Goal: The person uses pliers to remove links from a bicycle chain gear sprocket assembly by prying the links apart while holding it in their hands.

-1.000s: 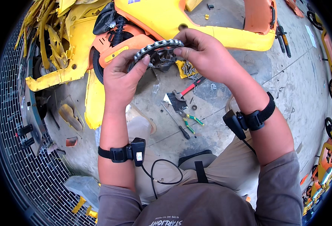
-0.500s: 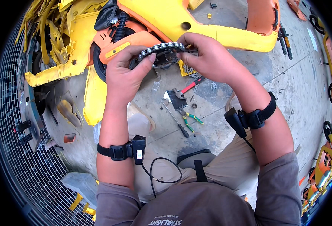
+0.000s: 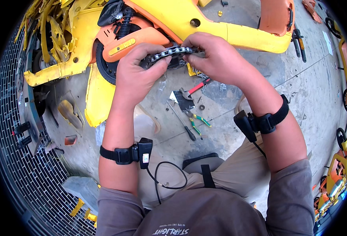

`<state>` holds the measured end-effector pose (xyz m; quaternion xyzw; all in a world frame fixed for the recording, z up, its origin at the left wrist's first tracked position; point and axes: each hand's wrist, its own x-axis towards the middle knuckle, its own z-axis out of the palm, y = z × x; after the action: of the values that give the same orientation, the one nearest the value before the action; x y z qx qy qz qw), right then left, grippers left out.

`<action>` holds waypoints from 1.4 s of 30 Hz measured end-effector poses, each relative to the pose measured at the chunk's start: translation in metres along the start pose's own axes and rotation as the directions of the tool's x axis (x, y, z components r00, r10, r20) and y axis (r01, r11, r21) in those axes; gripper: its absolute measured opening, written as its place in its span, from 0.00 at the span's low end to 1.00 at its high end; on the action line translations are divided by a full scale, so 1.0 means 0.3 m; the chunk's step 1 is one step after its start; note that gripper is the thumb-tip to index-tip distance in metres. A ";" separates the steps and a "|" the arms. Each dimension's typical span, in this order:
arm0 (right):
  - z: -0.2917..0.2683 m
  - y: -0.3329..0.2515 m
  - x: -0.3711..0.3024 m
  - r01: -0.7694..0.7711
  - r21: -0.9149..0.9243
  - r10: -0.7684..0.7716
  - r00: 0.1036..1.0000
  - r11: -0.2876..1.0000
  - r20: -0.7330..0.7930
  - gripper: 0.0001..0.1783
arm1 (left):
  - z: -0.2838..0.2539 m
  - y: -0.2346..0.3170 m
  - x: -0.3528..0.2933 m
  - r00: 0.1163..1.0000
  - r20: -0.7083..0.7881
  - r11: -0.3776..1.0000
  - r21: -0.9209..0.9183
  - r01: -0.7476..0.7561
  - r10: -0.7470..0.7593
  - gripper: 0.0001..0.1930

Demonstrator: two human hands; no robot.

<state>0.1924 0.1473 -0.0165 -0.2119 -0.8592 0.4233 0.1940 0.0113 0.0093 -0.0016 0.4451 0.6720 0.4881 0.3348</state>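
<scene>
Between my two hands, above the floor, is a metal roller chain (image 3: 174, 51) curved along the edge of a dark round part, likely a sprocket. My left hand (image 3: 136, 76) grips its left end, thumb pressed on the near side and fingers behind. At the other end, my right hand (image 3: 213, 59) pinches it between thumb and curled fingers. The underside of the dark part is mostly hidden by the chain and my fingers. Below it on the concrete lie a red-handled hammer (image 3: 199, 86), green-and-yellow pliers (image 3: 195, 121) and a screwdriver (image 3: 184, 125).
A yellow and orange scooter body (image 3: 217, 33) lies across the far side, with its black wheel (image 3: 104, 66) at its left. Yellow panels (image 3: 73, 43) are piled at the far left. More yellow vehicles (image 3: 337, 173) line the right. A grey block (image 3: 81, 191) sits at lower left.
The chain and the dark part have tipped flatter, so less of the part shows below the chain. My left hand has shifted slightly right and down; both hands keep their grip.
</scene>
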 end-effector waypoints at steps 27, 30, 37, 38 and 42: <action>-0.047 -0.041 -0.003 -0.013 0.064 0.010 0.999 0.998 0.034 0.12 | -0.016 -0.058 0.026 0.978 0.177 0.982 -0.127 0.137 -0.114 0.13; -0.051 -0.044 -0.005 -0.015 0.031 0.014 0.999 0.999 0.040 0.12 | -0.004 -0.059 0.024 0.968 0.208 0.981 -0.105 0.163 -0.139 0.14; -0.040 -0.036 -0.002 0.144 -0.204 -0.136 0.989 0.968 0.051 0.10 | 0.053 -0.020 0.011 0.972 0.227 0.991 0.128 0.038 -0.067 0.22; -0.037 -0.036 0.000 0.176 -0.240 -0.167 0.984 0.955 0.058 0.10 | 0.060 -0.027 0.008 0.972 0.229 0.990 0.137 0.022 -0.053 0.22; -0.031 -0.043 0.003 0.183 -0.332 -0.165 0.983 0.925 0.081 0.08 | 0.095 -0.049 0.008 0.976 0.219 0.969 0.235 -0.074 0.022 0.24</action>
<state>0.1940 0.1466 -0.0005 -0.1539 -0.9391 0.2562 0.1694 0.0316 0.0197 -0.0242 0.5487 0.6753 0.3598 0.3367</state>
